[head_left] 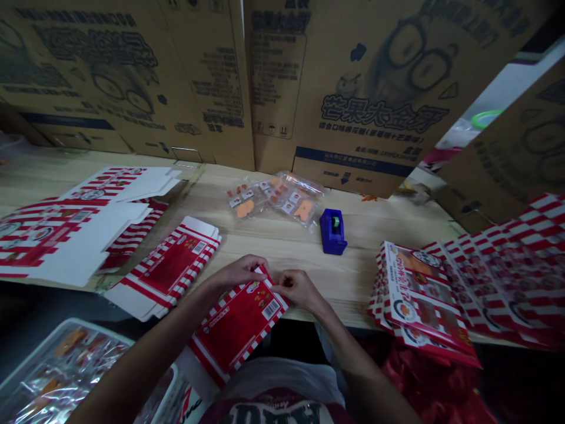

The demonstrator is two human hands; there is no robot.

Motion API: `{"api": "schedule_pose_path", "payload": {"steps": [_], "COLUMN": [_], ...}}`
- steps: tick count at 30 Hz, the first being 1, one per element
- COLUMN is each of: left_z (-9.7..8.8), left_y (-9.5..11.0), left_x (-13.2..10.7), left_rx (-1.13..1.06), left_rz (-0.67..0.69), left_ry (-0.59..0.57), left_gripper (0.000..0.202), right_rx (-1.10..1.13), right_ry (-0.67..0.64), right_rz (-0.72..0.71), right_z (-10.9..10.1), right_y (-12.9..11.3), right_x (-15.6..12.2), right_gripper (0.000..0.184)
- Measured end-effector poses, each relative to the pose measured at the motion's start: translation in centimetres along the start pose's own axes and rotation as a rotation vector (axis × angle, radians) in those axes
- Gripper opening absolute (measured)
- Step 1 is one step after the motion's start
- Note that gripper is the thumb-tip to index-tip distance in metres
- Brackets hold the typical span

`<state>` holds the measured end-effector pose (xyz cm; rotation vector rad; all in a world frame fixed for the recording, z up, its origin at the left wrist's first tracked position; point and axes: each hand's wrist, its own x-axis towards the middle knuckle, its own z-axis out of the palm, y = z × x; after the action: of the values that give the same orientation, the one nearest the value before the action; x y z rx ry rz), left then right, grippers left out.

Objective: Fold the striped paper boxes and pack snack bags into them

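A red and white striped cardboard box (236, 327) with a barcode lies tilted in front of my body, at the table's near edge. The fingers of my left hand (243, 272) pinch its far end at the upper left corner. My right hand (298, 288) is closed, thumb and fingertips together, on the same end by the right corner. Whether the end flap is folded in is hidden by the fingers. Left of my hands sits a stack of similar folded boxes (172, 265). A blue tape dispenser (333, 235) stands beyond my right hand.
Clear packets of orange and red pieces (286, 197) lie mid-table. Flat printed cartons (110, 229) are at left, and a plastic tub (66, 324) of packets sits below. Packed striped boxes (424, 294) stand at right. Large brown cartons (273, 141) wall off the back.
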<state>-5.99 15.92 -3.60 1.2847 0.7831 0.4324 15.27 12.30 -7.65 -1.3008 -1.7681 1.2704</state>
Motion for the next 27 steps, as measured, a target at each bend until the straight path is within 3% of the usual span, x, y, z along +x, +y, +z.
{"api": "schedule_pose_path", "payload": {"steps": [2,7,10,11,13,16,18,20,23,25,27], "left_z": [0.1,0.5,0.0,-0.3,-1.2,-1.9,-1.6,-0.9,0.3,0.7,0.9], "left_y": [0.6,2.4,3.0,3.0,2.4,0.2,-2.0,-4.4,-7.2,-7.8,-7.5], "left_x": [-0.4,-1.5,-2.2,-2.5,-3.0,-4.2,-5.4,-6.7,-8.1,-8.2,-7.5], "left_rx": [0.003,0.035,-0.03,-0.082,-0.229,-0.433,-0.427,-0.212,0.411,0.841,1.16], "left_rz": [0.005,0.072,0.078,0.085,0.144,0.239,0.208,0.173,0.136,0.171,0.222], "left_ry": [-0.016,-0.055,0.008,0.092,0.371,0.851,1.06,1.148,1.182,1.109,0.91], "left_gripper": [0.029,0.028,0.027,0.027,0.033,0.044,0.046,0.044,0.039,0.043,0.059], "right_rx": [0.218,0.72,0.95,0.986,1.04,1.181,1.232,1.226,1.19,1.156,1.113], "right_ry": [-0.044,-0.306,-0.354,-0.326,-0.2,0.109,0.332,0.496,0.63,0.723,0.815], "right_rz": [0.051,0.182,0.249,0.253,0.233,0.192,0.196,0.209,0.204,0.197,0.178], "right_z": [-0.1,-0.1,0.4,0.5,0.3,-1.2,-2.6,-3.9,-4.6,-4.4,-4.0], "right_y": [-0.2,-0.8,-0.7,-0.7,-0.7,-0.6,-0.4,0.1,0.9,1.5,2.1], "right_x": [-0.1,-0.5,0.3,1.1,3.2,7.6,10.7,13.6,16.8,17.8,17.9], "right_gripper": [0.03,0.035,0.036,0.034,0.03,0.036,0.037,0.033,0.023,0.022,0.022]}}
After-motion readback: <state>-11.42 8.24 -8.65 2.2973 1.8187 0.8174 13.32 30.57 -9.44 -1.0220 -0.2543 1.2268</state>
